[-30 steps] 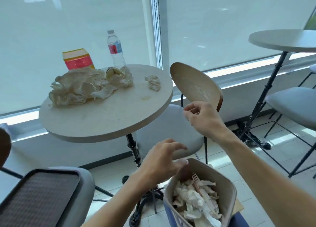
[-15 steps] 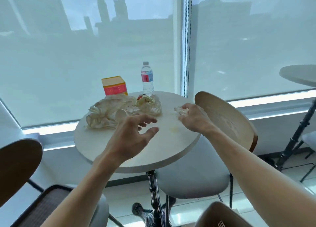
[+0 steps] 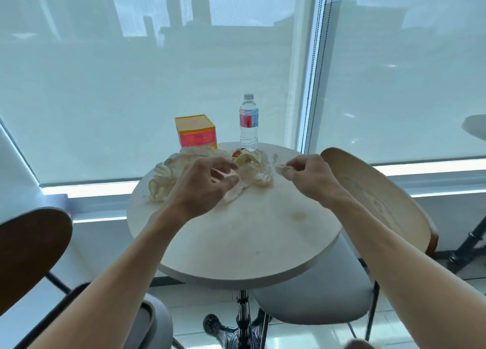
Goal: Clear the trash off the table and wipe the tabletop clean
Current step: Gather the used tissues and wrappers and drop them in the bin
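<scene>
A round pale table (image 3: 236, 243) holds a heap of crumpled paper wrappers (image 3: 168, 175) along its far side, with a yellow and red food scrap (image 3: 243, 158) in the pile. My left hand (image 3: 202, 188) hovers over the heap, fingers spread and holding nothing. At the far right of the tabletop my right hand (image 3: 310, 175) pinches a small crumpled napkin (image 3: 278, 164) just above the surface. A faint yellowish stain (image 3: 298, 216) marks the table nearer to me.
A water bottle (image 3: 248, 123) and an orange and pink carton (image 3: 196, 131) stand at the table's far edge by the window. A chair with a wooden back (image 3: 378, 198) sits right, another chair back (image 3: 31, 254) left. The table's iron base (image 3: 240, 327) is below.
Both hands came up from the bin onto the table. My right hand took hold of the small napkin and lifted it slightly; my left hand advanced over the wrapper heap.
</scene>
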The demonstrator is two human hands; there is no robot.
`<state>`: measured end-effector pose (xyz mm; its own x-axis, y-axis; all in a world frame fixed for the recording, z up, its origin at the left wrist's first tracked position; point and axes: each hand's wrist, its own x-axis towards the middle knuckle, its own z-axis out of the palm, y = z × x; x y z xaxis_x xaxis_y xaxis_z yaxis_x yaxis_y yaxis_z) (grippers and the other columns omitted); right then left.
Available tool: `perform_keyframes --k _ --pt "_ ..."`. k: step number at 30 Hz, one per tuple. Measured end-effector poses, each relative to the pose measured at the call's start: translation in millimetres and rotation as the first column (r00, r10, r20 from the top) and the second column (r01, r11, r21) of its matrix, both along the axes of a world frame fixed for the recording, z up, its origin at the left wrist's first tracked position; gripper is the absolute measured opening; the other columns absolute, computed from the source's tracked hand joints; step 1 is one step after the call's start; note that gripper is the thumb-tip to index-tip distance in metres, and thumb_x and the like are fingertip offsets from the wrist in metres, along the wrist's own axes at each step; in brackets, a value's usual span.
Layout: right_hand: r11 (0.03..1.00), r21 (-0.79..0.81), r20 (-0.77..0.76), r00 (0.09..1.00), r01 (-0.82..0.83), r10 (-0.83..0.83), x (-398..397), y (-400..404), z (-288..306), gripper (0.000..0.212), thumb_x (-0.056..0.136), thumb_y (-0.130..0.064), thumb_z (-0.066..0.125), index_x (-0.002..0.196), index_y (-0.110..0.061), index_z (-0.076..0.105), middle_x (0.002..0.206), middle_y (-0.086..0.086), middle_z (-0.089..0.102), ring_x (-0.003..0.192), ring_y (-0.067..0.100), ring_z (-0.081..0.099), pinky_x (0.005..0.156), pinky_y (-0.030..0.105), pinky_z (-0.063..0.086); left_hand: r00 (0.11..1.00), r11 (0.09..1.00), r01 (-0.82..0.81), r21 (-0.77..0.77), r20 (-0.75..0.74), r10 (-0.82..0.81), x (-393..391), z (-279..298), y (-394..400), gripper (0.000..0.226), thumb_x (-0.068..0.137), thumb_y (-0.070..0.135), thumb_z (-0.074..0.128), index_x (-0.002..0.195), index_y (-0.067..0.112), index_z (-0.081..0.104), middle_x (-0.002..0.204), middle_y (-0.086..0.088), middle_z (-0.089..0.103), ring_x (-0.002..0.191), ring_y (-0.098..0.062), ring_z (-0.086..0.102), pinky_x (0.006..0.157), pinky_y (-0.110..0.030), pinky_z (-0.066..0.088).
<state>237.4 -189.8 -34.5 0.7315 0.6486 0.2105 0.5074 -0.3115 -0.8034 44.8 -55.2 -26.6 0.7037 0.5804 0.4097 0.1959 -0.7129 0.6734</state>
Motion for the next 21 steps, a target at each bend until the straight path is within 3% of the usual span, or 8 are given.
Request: perform_keyframes --k 4,7,10,13,15,16,18,21 --pt "0.954 0.088 -0.219 0.929 -0.286 0.298 -33.4 20.6 23.2 0.011 0.085 -0.022 0.076 0.091 -0.013 0.073 0.072 -0.005 0.062 0.061 0.002 0.053 0.053 0.010 0.038 0.995 0.993 0.086 -0.081 0.058 -0.082 5.2 0.3 11.1 0.040 0.084 0.027 0.074 0.122 0.035 0.062 0.112 0.007 0.065 0.098 -0.004 0.064 0.086 -0.028 0.055" --pt "0.902 0.154 -0.279 0.858 -0.404 0.432 -50.1 38.5 27.3 0.013 0.088 -0.013 0.072 0.101 -0.009 0.073 0.071 -0.006 0.063 0.057 -0.001 0.054 0.050 0.008 0.039 0.985 0.981 0.149 -0.120 0.103 -0.137 1.2 -3.6 21.4 0.052 0.083 0.025 0.075 0.131 0.031 0.057 0.118 0.004 0.066 0.106 -0.007 0.064 0.087 -0.032 0.057" --pt "0.868 0.125 -0.292 0.819 -0.480 0.495 -57.6 53.5 27.3 0.019 0.090 -0.023 0.070 0.106 -0.014 0.075 0.081 -0.005 0.068 0.071 0.006 0.056 0.057 0.013 0.041 0.975 0.976 0.161 -0.150 0.180 -0.133 -7.5 -6.0 31.9 0.043 0.082 0.020 0.075 0.124 0.020 0.063 0.105 0.004 0.072 0.095 -0.008 0.070 0.085 -0.032 0.058" --pt "0.859 0.097 -0.313 0.804 -0.502 0.506 -56.5 66.0 21.4 0.018 0.092 -0.027 0.067 0.106 -0.020 0.076 0.084 -0.008 0.068 0.077 0.009 0.057 0.061 0.016 0.039 0.972 0.983 0.120 -0.141 0.220 -0.087 -17.8 -7.1 45.0 0.025 0.085 0.013 0.073 0.108 0.020 0.070 0.094 0.003 0.074 0.085 -0.009 0.072 0.082 -0.031 0.058" --pt "0.902 -0.042 -0.180 0.891 -0.430 0.416 -54.5 72.2 15.0 0.026 0.092 -0.024 0.067 0.117 -0.016 0.072 0.099 -0.004 0.070 0.089 0.010 0.061 0.068 0.014 0.045 0.970 0.985 0.077 -0.153 0.240 -0.038 -23.9 -8.8 54.7 0.022 0.084 0.009 0.073 0.102 0.023 0.072 0.090 0.001 0.075 0.083 -0.012 0.072 0.083 -0.034 0.058" --pt "0.907 -0.180 -0.061 0.925 -0.381 0.376 -54.0 74.3 11.0 0.035 0.091 -0.026 0.069 0.124 -0.014 0.068 0.115 0.000 0.069 0.101 0.012 0.062 0.080 0.018 0.048 0.969 0.985 0.061 -0.161 0.245 -0.020 -26.2 -9.6 58.8 0.023 0.083 0.010 0.074 0.100 0.025 0.073 0.089 0.000 0.076 0.083 -0.015 0.073 0.084 -0.037 0.058" --pt "0.858 -0.429 0.127 0.922 -0.282 0.366 -59.0 78.7 0.2 0.052 0.086 -0.037 0.073 0.131 -0.013 0.062 0.129 0.003 0.062 0.117 0.019 0.057 0.098 0.030 0.046 0.967 0.984 0.049 -0.172 0.253 -0.004 -31.0 -11.1 65.1 0.024 0.079 0.016 0.076 0.095 0.034 0.073 0.088 0.000 0.077 0.083 -0.018 0.074 0.084 -0.041 0.058" --pt "0.828 -0.512 0.183 0.912 -0.230 0.367 -65.6 86.6 -11.9 0.047 0.078 -0.053 0.074 0.105 -0.014 0.070 0.104 0.000 0.065 0.099 0.020 0.059 0.077 0.032 0.045 0.966 0.984 0.050 -0.174 0.258 -0.004 -35.5 -12.2 70.6 0.025 0.077 0.020 0.076 0.091 0.041 0.072 0.086 0.002 0.077 0.082 -0.017 0.074 0.085 -0.044 0.058"
